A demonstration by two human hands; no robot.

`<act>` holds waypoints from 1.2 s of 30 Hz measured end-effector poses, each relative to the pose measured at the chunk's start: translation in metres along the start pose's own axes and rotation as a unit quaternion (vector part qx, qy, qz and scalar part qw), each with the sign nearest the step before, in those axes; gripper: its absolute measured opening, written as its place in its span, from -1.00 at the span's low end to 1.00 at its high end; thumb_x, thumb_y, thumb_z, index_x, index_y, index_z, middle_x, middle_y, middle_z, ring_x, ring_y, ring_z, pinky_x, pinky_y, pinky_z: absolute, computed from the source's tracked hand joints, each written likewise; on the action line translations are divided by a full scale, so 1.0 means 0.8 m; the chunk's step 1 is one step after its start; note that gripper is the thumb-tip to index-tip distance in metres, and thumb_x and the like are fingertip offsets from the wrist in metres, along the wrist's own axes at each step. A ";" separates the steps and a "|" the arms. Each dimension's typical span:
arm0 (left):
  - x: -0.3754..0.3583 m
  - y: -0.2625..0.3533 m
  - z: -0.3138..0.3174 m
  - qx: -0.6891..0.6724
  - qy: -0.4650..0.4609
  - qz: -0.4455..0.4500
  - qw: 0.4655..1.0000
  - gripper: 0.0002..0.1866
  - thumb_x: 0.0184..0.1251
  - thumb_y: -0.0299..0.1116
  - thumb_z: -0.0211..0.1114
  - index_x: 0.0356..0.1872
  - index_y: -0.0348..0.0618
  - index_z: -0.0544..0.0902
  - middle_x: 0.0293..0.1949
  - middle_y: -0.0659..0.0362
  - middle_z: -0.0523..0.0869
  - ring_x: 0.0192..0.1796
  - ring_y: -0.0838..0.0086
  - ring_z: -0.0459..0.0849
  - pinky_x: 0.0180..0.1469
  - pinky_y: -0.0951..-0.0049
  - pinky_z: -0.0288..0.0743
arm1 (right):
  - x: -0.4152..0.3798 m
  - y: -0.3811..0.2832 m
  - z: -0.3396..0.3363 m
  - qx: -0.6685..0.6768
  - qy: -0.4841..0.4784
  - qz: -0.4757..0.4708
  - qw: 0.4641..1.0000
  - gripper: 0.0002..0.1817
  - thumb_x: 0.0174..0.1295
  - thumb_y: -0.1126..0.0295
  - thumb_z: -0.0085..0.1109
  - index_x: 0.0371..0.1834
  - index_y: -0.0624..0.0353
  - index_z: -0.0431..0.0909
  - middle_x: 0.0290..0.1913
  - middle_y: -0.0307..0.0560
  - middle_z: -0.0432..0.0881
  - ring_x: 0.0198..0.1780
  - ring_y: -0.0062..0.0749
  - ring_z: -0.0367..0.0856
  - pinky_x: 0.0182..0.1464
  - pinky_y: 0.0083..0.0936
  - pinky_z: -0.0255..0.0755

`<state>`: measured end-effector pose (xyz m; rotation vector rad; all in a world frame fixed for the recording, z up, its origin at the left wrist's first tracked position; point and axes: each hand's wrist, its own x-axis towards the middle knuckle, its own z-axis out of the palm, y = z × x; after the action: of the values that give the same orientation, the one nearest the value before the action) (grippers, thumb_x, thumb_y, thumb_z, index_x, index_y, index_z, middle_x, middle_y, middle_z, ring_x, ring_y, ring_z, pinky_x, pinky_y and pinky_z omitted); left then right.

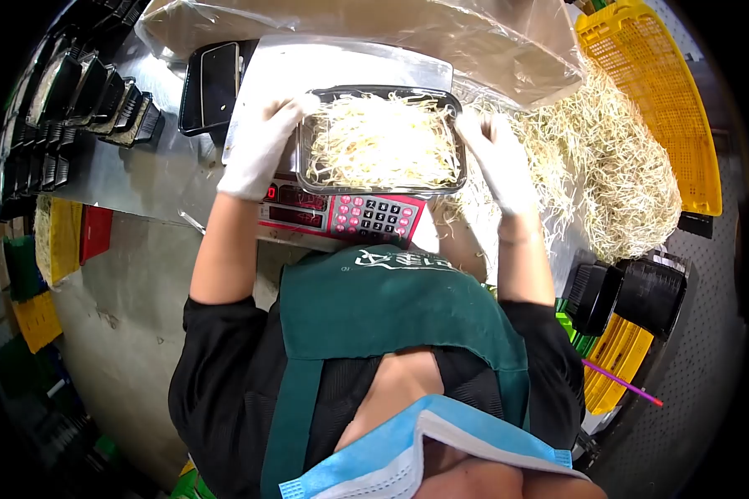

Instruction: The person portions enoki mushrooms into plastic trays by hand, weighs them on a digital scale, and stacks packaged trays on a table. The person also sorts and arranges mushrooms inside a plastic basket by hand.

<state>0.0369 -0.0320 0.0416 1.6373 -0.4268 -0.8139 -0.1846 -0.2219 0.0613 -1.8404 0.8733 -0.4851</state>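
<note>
A black plastic tray heaped with pale bean sprouts sits on a scale with a pink keypad. My left hand, in a white glove, grips the tray's left edge. My right hand, also gloved, holds the tray's right edge. Both hands are closed around the tray's rim.
A large loose pile of bean sprouts lies to the right on the metal table, beside a yellow crate. Stacked black trays line the left, one empty tray is nearer. More stacked black trays stand at right.
</note>
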 end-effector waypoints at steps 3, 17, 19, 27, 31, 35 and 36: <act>-0.053 0.007 -0.022 0.018 -0.109 -0.108 0.988 -0.73 0.29 -0.26 0.23 -0.30 -0.32 0.68 -0.44 0.12 0.72 -0.44 0.56 0.67 -0.32 0.56 0.55 | -0.037 0.018 -0.013 0.002 -0.125 0.076 0.989 -0.73 0.29 0.23 0.18 -0.28 0.27 0.59 -0.42 -0.18 0.62 -0.39 -0.63 0.53 -0.28 -0.62 0.43; -0.037 -0.054 -0.084 -0.281 -0.197 0.029 0.939 -0.50 0.39 -0.04 0.04 -0.65 -0.21 0.51 -0.66 0.05 0.61 -0.56 0.40 0.60 -0.51 0.53 0.41 | -0.087 0.018 -0.017 -0.024 -0.090 0.051 0.994 -0.81 0.32 0.33 0.09 -0.20 0.22 0.61 -0.27 -0.11 0.68 -0.22 -0.47 0.62 -0.18 -0.46 0.50; -0.059 -0.063 -0.089 -0.170 -0.159 0.029 0.972 -0.52 0.41 -0.05 0.02 -0.52 -0.25 0.61 -0.55 -0.06 0.68 -0.43 0.32 0.69 -0.30 0.41 0.57 | -0.049 -0.011 -0.024 -0.196 0.030 -0.066 0.978 -0.71 0.31 0.27 0.09 -0.03 0.21 0.59 -0.15 -0.04 0.67 -0.13 -0.34 0.63 -0.07 -0.43 0.49; -0.086 -0.063 0.040 -0.055 -0.383 0.003 0.922 -0.74 0.34 -0.39 0.15 -0.07 -0.35 0.65 -0.16 0.10 0.73 -0.13 0.52 0.67 -0.03 0.51 0.52 | 0.080 -0.076 0.138 -0.407 -0.120 -0.205 0.882 -0.29 0.30 -0.04 -0.08 0.33 0.31 0.22 0.07 0.30 0.54 0.10 0.15 0.52 0.19 -0.20 0.37; -0.085 -0.065 0.064 -0.221 -0.187 -0.027 0.957 -0.69 0.33 -0.26 0.22 -0.22 -0.39 0.66 -0.41 0.16 0.69 -0.36 0.59 0.58 -0.21 0.60 0.47 | 0.082 -0.071 0.142 -0.393 -0.107 -0.231 0.883 -0.19 0.31 -0.12 -0.12 0.36 0.41 0.12 0.19 0.35 0.44 0.23 0.16 0.41 0.28 -0.25 0.28; -0.070 -0.043 0.024 -0.215 -0.074 0.004 0.974 -0.67 0.22 -0.32 0.23 -0.15 -0.44 0.64 -0.27 0.04 0.74 -0.22 0.47 0.72 -0.17 0.47 0.59 | 0.058 -0.069 0.105 -0.170 -0.137 -0.168 0.961 -0.32 0.36 0.05 -0.03 0.40 0.29 0.14 0.30 0.20 0.38 0.33 -0.13 0.35 0.32 -0.37 0.24; -0.062 -0.047 0.010 -0.283 -0.065 0.012 0.957 -0.65 0.20 -0.36 0.21 -0.10 -0.47 0.62 -0.25 0.02 0.74 -0.21 0.42 0.73 -0.12 0.45 0.60 | 0.037 -0.067 0.088 -0.116 -0.101 -0.196 0.968 -0.34 0.37 0.07 -0.02 0.40 0.27 0.15 0.32 0.16 0.36 0.32 -0.15 0.36 0.31 -0.37 0.25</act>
<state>-0.0085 0.0047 0.0184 1.0495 -0.2697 -0.9257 -0.0997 -0.1875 0.0789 -2.2487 0.4400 -0.4403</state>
